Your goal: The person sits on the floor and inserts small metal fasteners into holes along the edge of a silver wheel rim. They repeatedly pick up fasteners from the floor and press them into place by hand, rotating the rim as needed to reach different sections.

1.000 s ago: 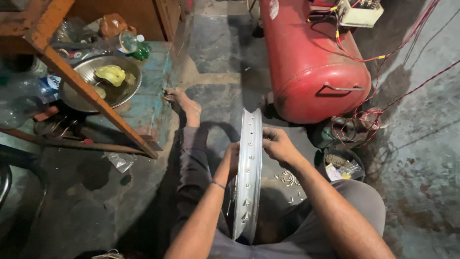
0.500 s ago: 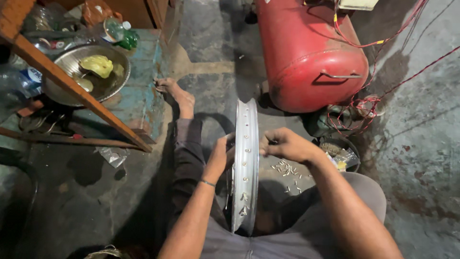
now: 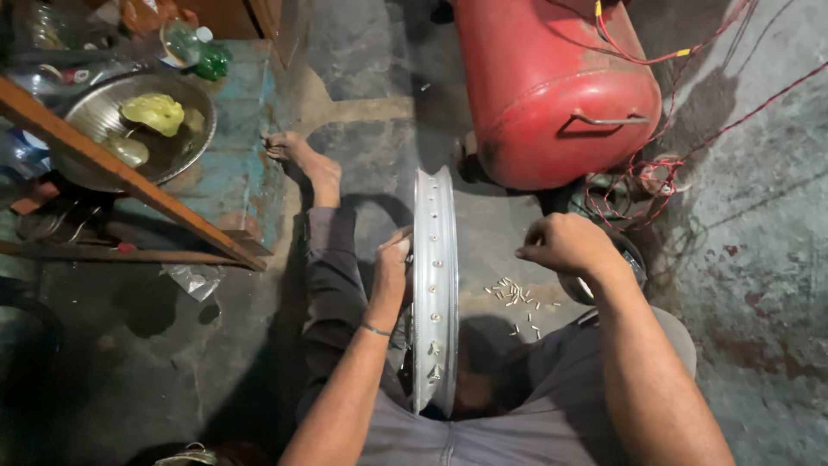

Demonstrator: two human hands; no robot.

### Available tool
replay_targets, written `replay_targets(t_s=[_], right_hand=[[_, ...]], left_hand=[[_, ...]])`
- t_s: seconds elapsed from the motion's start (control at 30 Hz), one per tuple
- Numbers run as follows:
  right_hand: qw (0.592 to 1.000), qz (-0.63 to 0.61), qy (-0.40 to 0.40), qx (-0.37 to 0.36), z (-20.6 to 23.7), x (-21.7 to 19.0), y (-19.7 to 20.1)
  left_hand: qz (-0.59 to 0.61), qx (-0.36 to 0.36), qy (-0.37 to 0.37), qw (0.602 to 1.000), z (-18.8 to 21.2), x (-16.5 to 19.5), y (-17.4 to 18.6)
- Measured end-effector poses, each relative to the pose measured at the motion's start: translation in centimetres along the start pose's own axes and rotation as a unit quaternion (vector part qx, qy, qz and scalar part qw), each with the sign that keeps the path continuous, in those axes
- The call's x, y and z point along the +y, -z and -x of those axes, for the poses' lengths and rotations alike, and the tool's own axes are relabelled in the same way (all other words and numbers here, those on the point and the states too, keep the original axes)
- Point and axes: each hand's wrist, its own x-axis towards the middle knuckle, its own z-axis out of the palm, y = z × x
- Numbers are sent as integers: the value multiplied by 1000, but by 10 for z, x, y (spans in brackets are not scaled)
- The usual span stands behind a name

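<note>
Two hands work a wheel rim: left hand grips its edge, right hand hovers loosely curled, seemingly empty, above small spoke nipples, probably fetching one.

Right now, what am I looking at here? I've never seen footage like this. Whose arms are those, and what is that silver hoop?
There is no machine: the camera sits on a person's head and looks down at their own arms and lap. They sit on a concrete floor, one bare foot stretched out. The silver hoop is a metal wheel rim, standing upright on edge between their legs. The left hand grips its side. The right hand is closed and apart from the rim; whether it pinches something is unclear. Small metal pieces lie scattered on the floor. Ahead lies a red tank with wires, and to the left a metal bowl.
</note>
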Motion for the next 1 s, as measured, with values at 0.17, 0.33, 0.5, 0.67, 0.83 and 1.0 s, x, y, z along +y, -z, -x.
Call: replay_targets(t_s=[0.17, 0.33, 0.5, 0.67, 0.83, 1.0], right_hand=[[985, -120, 83, 86, -3, -20, -9], [952, -198, 119, 199, -3, -62, -7], [915, -263, 198, 234, 3, -97, -10], [918, -200, 243, 242, 3, -108, -9], [919, -258, 221, 199, 5, -98, -8], [889, -376, 175, 194, 1, -90, -11]], left_hand=[[-174, 59, -144, 972, 9, 3, -9], [11, 77, 41, 996, -2, 24, -28], [-148, -52, -27, 987, -2, 37, -3], [-273, -33, -186, 943, -12, 15, 6], [-175, -32, -40, 983, -17, -3, 3], [96, 68, 182, 976, -14, -9, 4]])
